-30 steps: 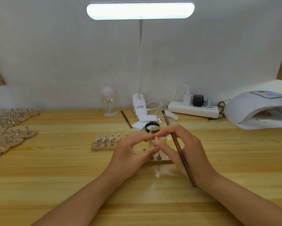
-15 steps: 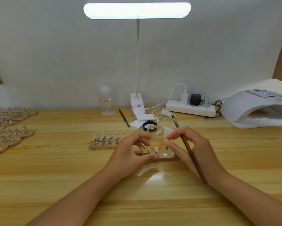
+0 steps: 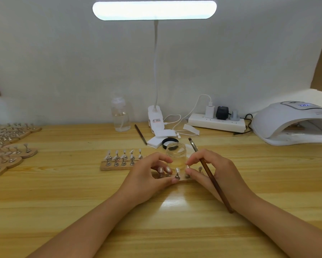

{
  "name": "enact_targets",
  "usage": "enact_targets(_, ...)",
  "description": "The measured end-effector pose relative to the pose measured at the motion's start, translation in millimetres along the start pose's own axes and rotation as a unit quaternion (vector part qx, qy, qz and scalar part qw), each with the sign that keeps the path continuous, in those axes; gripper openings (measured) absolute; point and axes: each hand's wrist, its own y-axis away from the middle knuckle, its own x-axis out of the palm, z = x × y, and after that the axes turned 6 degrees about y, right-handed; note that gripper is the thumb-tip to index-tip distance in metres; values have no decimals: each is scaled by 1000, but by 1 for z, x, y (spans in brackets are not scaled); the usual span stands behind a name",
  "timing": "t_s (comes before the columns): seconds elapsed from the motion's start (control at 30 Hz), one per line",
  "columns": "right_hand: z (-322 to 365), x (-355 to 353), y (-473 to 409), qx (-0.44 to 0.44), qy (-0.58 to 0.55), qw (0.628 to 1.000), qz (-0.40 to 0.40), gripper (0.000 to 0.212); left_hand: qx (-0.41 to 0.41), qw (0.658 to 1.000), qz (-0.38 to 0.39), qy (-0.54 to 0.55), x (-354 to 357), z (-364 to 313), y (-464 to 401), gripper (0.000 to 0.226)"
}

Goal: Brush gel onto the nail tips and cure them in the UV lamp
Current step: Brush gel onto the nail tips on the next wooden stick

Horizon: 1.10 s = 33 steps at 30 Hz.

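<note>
Pale wood-grain worktop, glossy, lamp glare near centre. Small clear glass gel jar, round, lid off, yellowish gel at bottom; black ring lid just behind it. Low wooden strip carrying small metal stands with glossy nail tips, directly in front of jar. Left hand curled, grip on near edge of strip, thumb at front, fingertips at jar's left side. Right hand grasping long dark-brown brush, handle slanting back over wrist, flat bristle end up beside jar rim; fingertips also pinching at a stand on strip's right part. Second wooden holder with two rows of tips just left. White domed UV lamp far right, well apart. Versus earlier: jar farther from hands, strip pulled nearer, brush tip swung right.
</note>
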Motion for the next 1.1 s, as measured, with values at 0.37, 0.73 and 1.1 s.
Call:
enact_targets(0.37, 0, -1, -1, 1, -12, 1000, 20, 20, -4, 1000, 6, 3, -1, -3, 1, 37)
enact_targets(0.73, -6, -9, 0, 8, -1, 1000, 4, 20, -9, 1000, -3, -1, -3, -2, 0, 36)
enact_targets(1.1, -11, -12, 1, 34, -8, 999, 3, 24, -15, 1000, -4, -7, -3, -2, 1, 35)
